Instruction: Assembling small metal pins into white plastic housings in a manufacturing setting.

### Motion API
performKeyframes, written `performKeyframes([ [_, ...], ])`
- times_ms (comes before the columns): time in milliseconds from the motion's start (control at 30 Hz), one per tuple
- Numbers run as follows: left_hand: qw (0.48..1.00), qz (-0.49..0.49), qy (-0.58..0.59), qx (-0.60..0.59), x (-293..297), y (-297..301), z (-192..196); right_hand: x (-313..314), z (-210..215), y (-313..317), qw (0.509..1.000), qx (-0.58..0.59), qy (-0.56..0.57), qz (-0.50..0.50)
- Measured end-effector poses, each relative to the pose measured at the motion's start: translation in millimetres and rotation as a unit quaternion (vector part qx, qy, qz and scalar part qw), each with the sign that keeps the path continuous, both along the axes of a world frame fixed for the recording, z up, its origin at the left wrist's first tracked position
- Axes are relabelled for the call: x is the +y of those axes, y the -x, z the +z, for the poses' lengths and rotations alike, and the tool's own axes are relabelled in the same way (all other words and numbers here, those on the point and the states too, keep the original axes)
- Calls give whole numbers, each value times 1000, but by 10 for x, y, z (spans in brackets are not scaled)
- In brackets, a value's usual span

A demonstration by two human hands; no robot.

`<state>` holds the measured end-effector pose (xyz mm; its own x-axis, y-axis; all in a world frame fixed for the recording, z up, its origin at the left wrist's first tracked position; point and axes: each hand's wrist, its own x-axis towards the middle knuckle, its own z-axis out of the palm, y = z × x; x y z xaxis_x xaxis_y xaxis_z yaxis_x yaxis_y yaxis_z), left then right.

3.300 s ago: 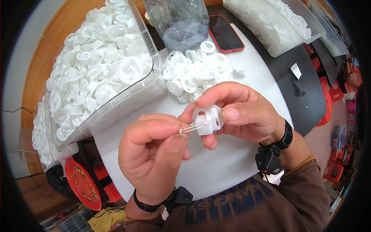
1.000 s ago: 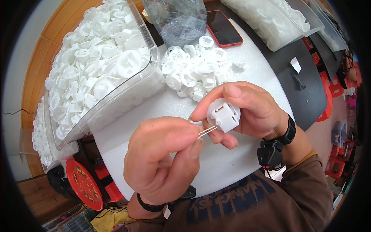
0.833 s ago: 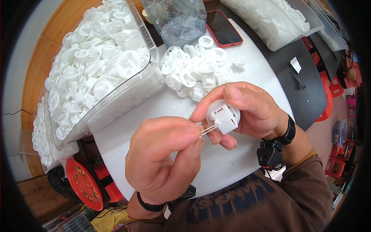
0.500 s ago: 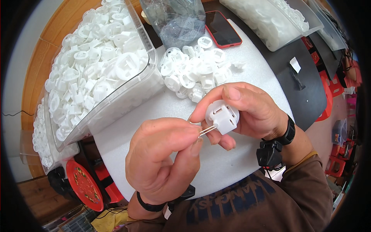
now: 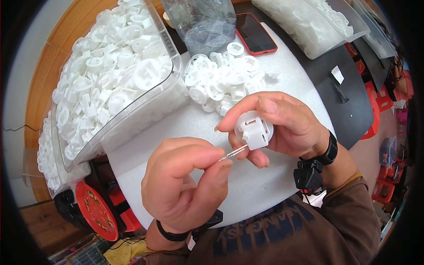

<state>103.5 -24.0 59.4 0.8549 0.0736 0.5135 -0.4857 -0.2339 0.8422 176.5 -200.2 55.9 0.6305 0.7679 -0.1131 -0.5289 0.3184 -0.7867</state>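
My right hand holds a small white plastic housing, round at the back with a boxy slotted front. Its thumb and fingers curve around the round part. Between the thumb and forefinger of my left hand are the ends of two thin metal wire leads. The leads run up to the lower left side of the housing; whether they are fixed inside it I cannot tell. Just beyond my right hand lies a loose pile of similar white plastic parts on the white foam-like work surface.
A clear bin heaped with white parts stands at the left. At the back are a grey plastic bag and a red-edged phone. Another bin sits far right. A red round tray is low on the left.
My left fingertips have drawn slightly down and left along the leads, farther from the housing. The housing has tilted a little in my right hand.
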Motion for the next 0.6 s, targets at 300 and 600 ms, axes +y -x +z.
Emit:
performKeyframes([
  [300, 998, -7, -63, -4, 20, -14, 11, 13, -32, 8, 1000, -3, -16, 2],
  [600, 1000, 17, 1, 25, -15, -8, 24, 14, -28, 16, 1000, -14, -8, 1],
])
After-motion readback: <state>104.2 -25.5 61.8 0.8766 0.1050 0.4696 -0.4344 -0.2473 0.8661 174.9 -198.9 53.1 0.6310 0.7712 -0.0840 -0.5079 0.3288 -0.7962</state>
